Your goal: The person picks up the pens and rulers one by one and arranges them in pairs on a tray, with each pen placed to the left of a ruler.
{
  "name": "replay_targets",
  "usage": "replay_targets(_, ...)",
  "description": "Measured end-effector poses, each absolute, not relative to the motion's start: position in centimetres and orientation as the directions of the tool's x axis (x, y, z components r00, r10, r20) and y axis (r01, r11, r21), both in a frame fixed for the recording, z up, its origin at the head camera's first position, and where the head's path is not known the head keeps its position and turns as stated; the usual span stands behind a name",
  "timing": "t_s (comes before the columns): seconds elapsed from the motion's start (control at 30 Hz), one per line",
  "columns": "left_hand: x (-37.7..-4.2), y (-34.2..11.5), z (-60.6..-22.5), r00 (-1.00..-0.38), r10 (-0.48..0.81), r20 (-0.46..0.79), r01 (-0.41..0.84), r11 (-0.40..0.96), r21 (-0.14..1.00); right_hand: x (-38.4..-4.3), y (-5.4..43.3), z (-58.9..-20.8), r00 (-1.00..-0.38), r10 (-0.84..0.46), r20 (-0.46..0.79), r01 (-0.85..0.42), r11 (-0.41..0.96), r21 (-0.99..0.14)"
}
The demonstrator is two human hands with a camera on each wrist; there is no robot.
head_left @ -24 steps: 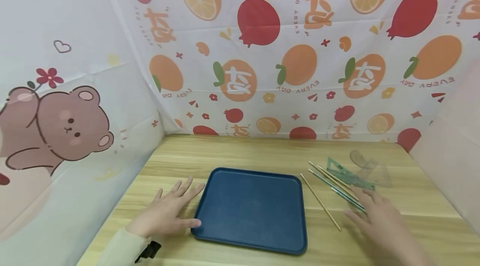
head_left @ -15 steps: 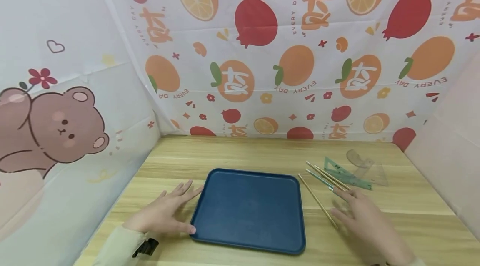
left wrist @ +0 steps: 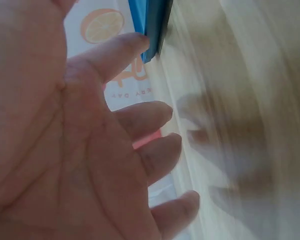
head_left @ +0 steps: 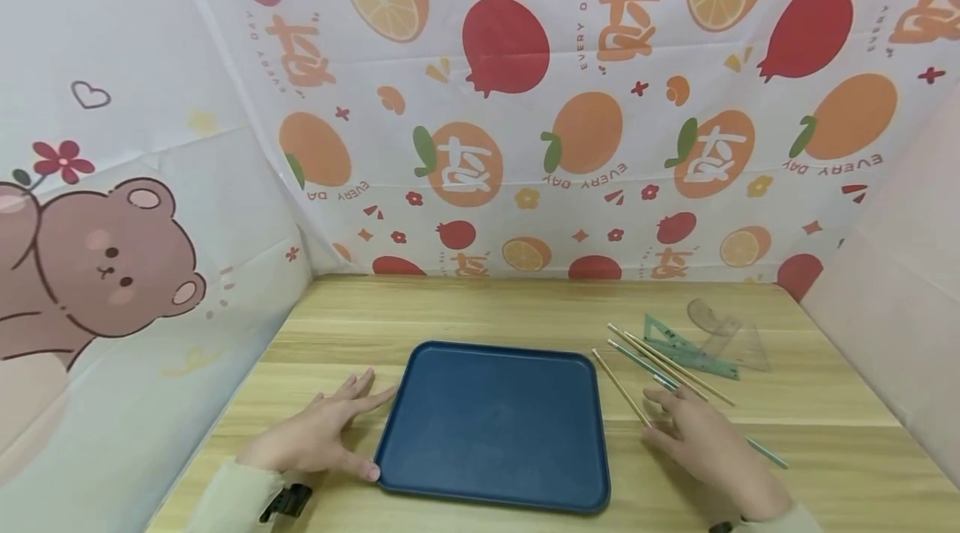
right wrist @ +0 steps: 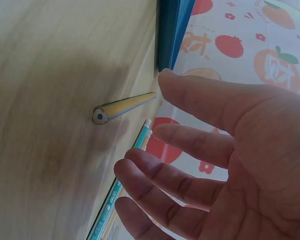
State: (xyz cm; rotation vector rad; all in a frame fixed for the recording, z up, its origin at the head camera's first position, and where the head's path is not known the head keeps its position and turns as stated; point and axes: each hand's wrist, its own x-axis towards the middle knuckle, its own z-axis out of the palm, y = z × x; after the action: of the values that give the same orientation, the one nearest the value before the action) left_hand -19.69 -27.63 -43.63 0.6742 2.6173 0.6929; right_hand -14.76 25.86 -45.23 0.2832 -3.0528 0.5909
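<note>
The dark blue rectangular tray (head_left: 491, 424) lies between my two hands. My left hand (head_left: 318, 433) is spread at its left side, the thumb at the near left corner and the index fingertip right at the edge; in the left wrist view that index finger reaches the tray's side (left wrist: 157, 25). My right hand (head_left: 701, 441) hovers low right of the tray, fingers loosely bent and holding nothing. Its thumb tip overlaps the lower end of a single gold pencil (head_left: 619, 384). In the right wrist view this pencil (right wrist: 125, 106) lies apart from the fingers, its unsharpened end towards the camera.
Gold pencils (head_left: 686, 372) and green pencils (head_left: 633, 355) lie beyond and partly under the right hand. Behind them are a green set square (head_left: 697, 359) and clear plastic drawing tools (head_left: 738, 345). Printed cloth (head_left: 510, 133) borders the wooden table (head_left: 465, 304) at the back.
My right hand has moved left, from the green pencils towards the single gold pencil, uncovering pencil ends on its right. My left thumb has slid from inside the tray to its near left corner.
</note>
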Motion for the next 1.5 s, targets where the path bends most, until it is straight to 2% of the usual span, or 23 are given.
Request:
replay_targets(0.23,-19.1,-27.3,-43.4,-0.832,0.52,-0.193,0.377,0.785,0.491,-14.9,25.5,-45.5,-0.988,-0.155,0.025,-0.153,0.917,-0.368)
replay_targets(0.53,-18.7,-27.1,-43.7,-0.825,0.529,-0.196,0.372,0.772,0.515,-14.9,25.2,-45.9,-0.991,-0.13,0.019,-0.129,0.938,-0.32)
replay_targets(0.9,-17.8,-26.6,-43.9,-0.841,0.504,-0.196,0.35,0.783,0.514,-15.1,25.1,-46.3,-0.988,-0.144,0.063,-0.157,0.926,-0.343)
replay_targets(1.5,-17.5,-26.4,-43.9,-0.843,0.504,-0.187,0.351,0.78,0.518,-15.0,25.1,-46.1,-0.992,-0.128,0.001,-0.117,0.901,-0.417)
